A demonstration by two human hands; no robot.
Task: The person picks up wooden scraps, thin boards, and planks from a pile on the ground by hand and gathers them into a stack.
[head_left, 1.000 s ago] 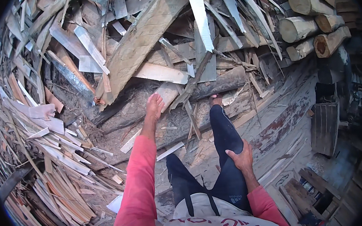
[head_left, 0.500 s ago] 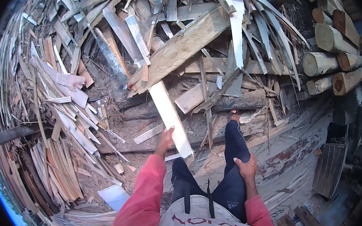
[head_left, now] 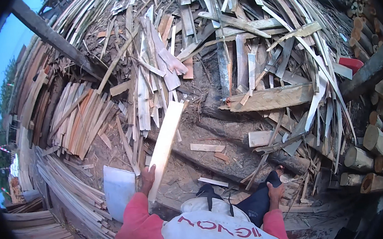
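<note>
A long, pale, freshly cut board (head_left: 164,144) is gripped near its lower end by my left hand (head_left: 148,178), its far end pointing up and to the right. The fingers close around the board's left edge. My right hand (head_left: 275,193) lies on my dark-trousered right knee, thumb apart from the fingers, with no tool or wood in it. In front of the knee, my bare foot (head_left: 279,170) rests by a dark log.
Offcuts and long strips lie heaped ahead, with a thick rough plank (head_left: 271,98) across them. Stacked slats (head_left: 80,118) stand at left beside a pale rectangular sheet (head_left: 119,192). Cut logs (head_left: 359,158) are piled at right, near a slanting beam (head_left: 370,74).
My view has turned left. The board has swung from leaning up-left to leaning up-right, carried left by my left hand. My right hand stays on the knee.
</note>
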